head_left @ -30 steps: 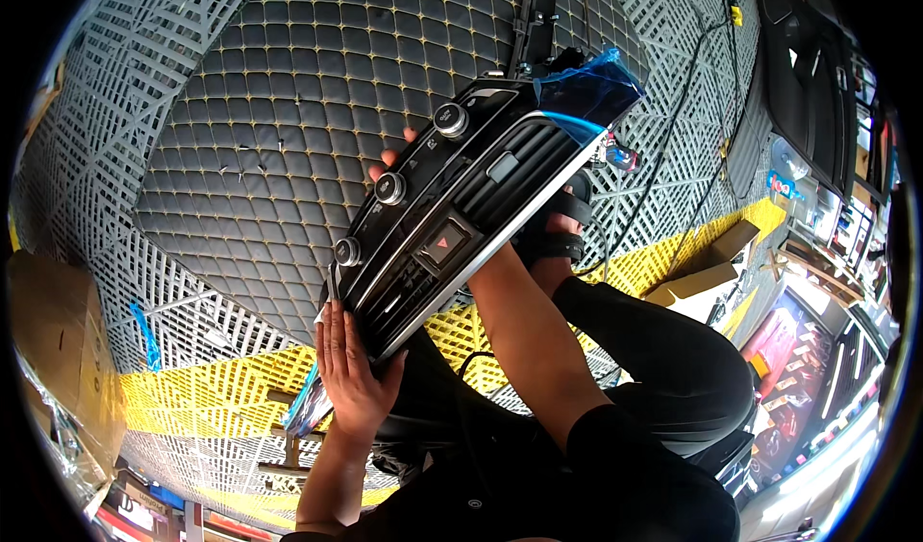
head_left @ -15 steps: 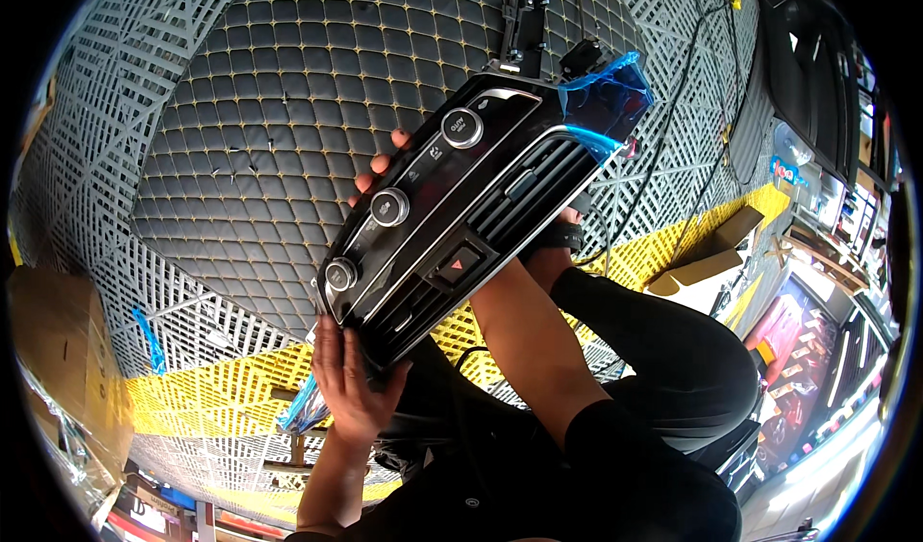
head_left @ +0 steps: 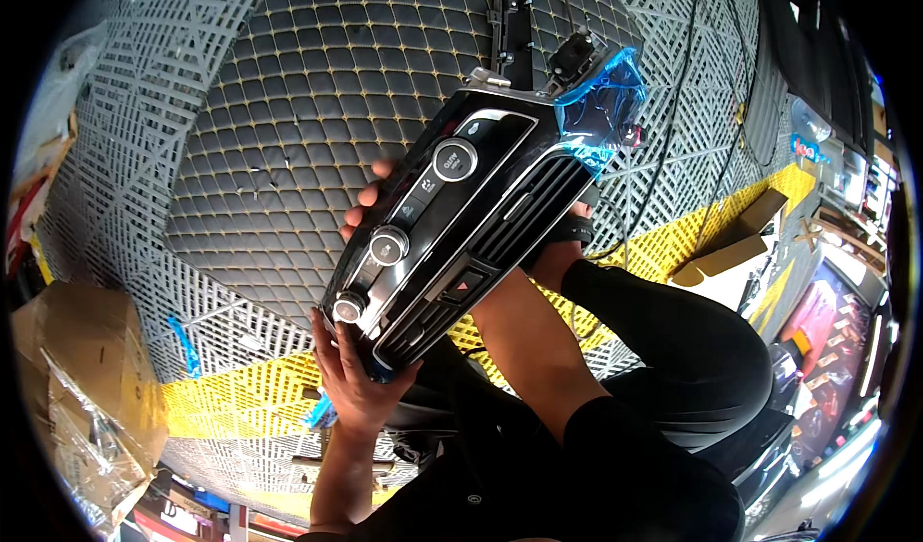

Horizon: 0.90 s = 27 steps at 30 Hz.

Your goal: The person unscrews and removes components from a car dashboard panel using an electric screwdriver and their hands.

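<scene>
A glossy black car climate control and air vent panel slants across the middle, held off the floor. Three silver-ringed knobs, a hazard button and slatted vents face me. At its lower left end, my left hand grips the corner, fingertips on the front beside the smallest knob and thumb along the near edge. My right hand supports it from beneath; only fingertips show past the far edge, the palm being hidden. Blue protective film clings to the upper right end.
Underneath lies a dark quilted mat on grey and yellow grid flooring. A long black trim piece sits beyond the panel. Cardboard boxes stand at left and right. Black cables run along the right side.
The panel has tilted slightly, showing more of its upper end and the clip there. My left fingers have moved up onto its face near the smallest knob. The whole view has shifted a little.
</scene>
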{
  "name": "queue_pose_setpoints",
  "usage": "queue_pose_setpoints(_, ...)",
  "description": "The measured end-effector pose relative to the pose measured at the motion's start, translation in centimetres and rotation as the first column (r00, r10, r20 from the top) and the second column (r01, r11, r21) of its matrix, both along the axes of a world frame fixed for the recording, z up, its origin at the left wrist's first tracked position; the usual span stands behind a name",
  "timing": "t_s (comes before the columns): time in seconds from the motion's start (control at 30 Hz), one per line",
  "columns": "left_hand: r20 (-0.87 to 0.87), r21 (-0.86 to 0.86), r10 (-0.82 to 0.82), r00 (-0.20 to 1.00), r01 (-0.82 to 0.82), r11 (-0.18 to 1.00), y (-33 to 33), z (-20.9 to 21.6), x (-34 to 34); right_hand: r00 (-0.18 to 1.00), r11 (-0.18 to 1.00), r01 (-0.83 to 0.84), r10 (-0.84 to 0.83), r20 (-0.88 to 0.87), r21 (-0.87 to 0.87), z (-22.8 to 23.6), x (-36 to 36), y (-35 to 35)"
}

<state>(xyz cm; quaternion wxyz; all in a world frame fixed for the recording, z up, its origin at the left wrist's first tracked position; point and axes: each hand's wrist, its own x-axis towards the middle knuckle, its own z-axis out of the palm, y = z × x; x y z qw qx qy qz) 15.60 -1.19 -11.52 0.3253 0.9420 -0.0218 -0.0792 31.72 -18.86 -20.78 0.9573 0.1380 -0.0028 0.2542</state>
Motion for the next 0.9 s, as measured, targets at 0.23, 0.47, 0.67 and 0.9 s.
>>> queue_pose_setpoints(0.23, 0.297, 0.039, 0.048, 0.954, -0.063, 0.997, 0.7, 4.3, -0.5, 0.963, 0.950, 0.031, -0.111, -0.245, -0.312, 5.3, 3.6, -1.4)
queue_pose_setpoints(0.47, 0.534, 0.178, 0.034, 0.845, -0.151, 0.972, 2.0, 9.5, 0.2, 0.861, 0.723, 0.274, -0.478, -0.173, -0.635, 19.2, 3.6, -5.4)
queue_pose_setpoints(0.67, 0.685, 0.188, 0.030, 0.728, -0.216, 0.958, 2.5, 14.8, -1.9, 0.704, 0.147, 0.642, -0.502, 0.503, -0.752, 31.6, 1.2, -3.6)
queue_pose_setpoints(0.9, 0.806, 0.151, 0.042, 0.591, -0.273, 0.950, 3.6, 19.9, -6.3, 0.606, 0.146, 0.783, -0.400, 0.687, -0.605, 43.8, -4.9, -2.7)
